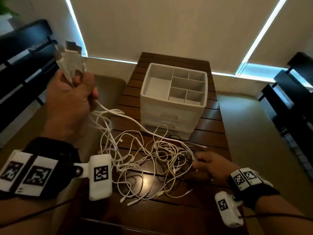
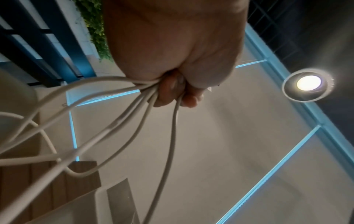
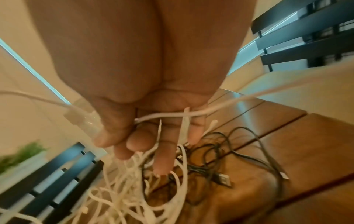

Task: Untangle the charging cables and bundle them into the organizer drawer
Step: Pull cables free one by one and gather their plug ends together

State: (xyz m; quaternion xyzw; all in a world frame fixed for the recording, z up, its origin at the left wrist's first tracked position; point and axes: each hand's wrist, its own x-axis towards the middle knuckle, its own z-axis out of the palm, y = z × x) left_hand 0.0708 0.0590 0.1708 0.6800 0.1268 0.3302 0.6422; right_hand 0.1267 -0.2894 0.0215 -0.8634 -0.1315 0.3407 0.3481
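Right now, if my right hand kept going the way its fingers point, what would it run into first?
Probably the tangle of white cables lying on the wooden table; the right hand points down into it, fingertips almost touching. Depth is unclear.

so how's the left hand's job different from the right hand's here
The left hand is raised beside the table, fist closed around several white cable ends; the right hand is low at the tangled pile on the table. The left grips a gathered bundle; the right has one white cable across its loosely curled fingers. Both hold white cables.
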